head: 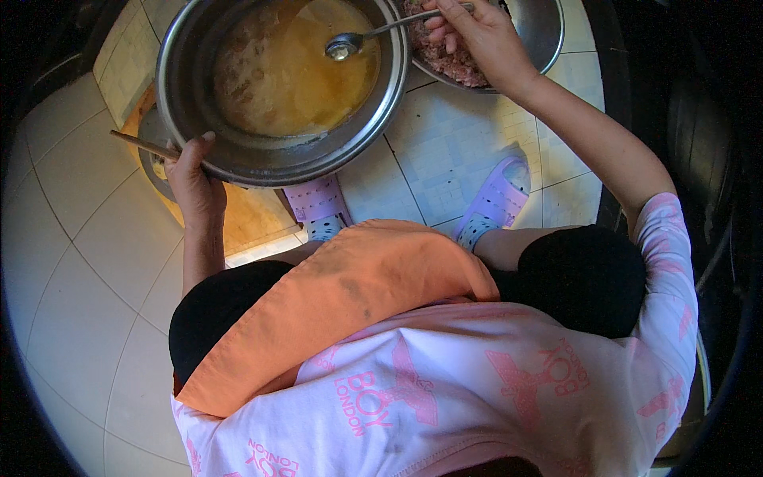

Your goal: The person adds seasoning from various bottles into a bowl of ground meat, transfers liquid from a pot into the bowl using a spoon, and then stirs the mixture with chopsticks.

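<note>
In front of me is a large metal basin [189, 77] with cloudy yellowish liquid [280, 77] in it. My left hand [197, 170] grips its near left rim, thumb over the edge, and also holds a wooden stick [138, 143], perhaps chopsticks, pointing out to the left. In my right hand [477, 42] is a metal spoon [387, 27], held by its handle. The spoon's bowl is over the liquid, with something clear and shiny in it; I cannot tell whether it touches the surface. Beneath my right hand, minced meat [444, 56] lies in a second metal bowl [542, 36].
A wooden board [256, 214] rests on the tiled floor [77, 250] at the left, with a round grey dish [149, 128] partly hidden under the basin. My feet in purple slippers [498, 194] stand close by. An orange apron [369, 268] spans my lap.
</note>
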The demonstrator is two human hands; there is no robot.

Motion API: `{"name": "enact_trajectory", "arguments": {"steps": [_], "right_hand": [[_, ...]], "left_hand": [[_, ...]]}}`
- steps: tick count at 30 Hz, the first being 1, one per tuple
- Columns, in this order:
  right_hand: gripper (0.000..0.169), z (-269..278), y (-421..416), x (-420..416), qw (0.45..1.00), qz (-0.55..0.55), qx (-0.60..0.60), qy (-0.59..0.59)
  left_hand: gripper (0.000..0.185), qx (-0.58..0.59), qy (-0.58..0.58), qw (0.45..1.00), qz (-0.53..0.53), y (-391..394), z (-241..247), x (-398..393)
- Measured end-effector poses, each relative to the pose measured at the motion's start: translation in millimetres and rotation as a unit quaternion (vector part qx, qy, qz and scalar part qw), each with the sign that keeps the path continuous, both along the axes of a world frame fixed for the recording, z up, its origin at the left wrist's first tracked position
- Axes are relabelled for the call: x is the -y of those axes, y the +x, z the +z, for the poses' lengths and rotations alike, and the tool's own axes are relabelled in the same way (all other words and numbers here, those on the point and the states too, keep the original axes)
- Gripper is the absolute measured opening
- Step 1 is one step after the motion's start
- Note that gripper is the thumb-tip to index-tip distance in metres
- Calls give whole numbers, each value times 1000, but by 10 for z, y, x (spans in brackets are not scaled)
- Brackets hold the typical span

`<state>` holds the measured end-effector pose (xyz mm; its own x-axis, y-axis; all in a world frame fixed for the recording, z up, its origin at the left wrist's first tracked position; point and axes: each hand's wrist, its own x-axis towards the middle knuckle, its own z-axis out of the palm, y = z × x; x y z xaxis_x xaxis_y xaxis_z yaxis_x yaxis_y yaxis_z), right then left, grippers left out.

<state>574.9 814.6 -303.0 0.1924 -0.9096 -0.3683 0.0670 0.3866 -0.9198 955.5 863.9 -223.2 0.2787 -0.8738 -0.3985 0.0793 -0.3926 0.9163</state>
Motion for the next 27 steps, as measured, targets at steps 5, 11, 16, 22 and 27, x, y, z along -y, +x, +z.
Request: {"name": "enact_trajectory", "arguments": {"steps": [5,11,16,22,27], "right_hand": [[31,-94,18,-28,996,-34,39,69],[29,70,-112,-39,985,-71,122,101],[27,394,-411,-66,985,-130,77,79],[33,426,-1102,-375,984,-119,-102,-87],[23,502,-1159,-628,919,0,-287,-269]], "left_hand": [[34,1,-7,1000,-2,28,-17,-5],[34,11,-2,1000,1,-26,9,12],[35,7,-7,1000,4,5,-24,-5],[35,4,-2,1000,8,10,-10,-12],[35,2,1,1000,9,44,-56,3]]}}
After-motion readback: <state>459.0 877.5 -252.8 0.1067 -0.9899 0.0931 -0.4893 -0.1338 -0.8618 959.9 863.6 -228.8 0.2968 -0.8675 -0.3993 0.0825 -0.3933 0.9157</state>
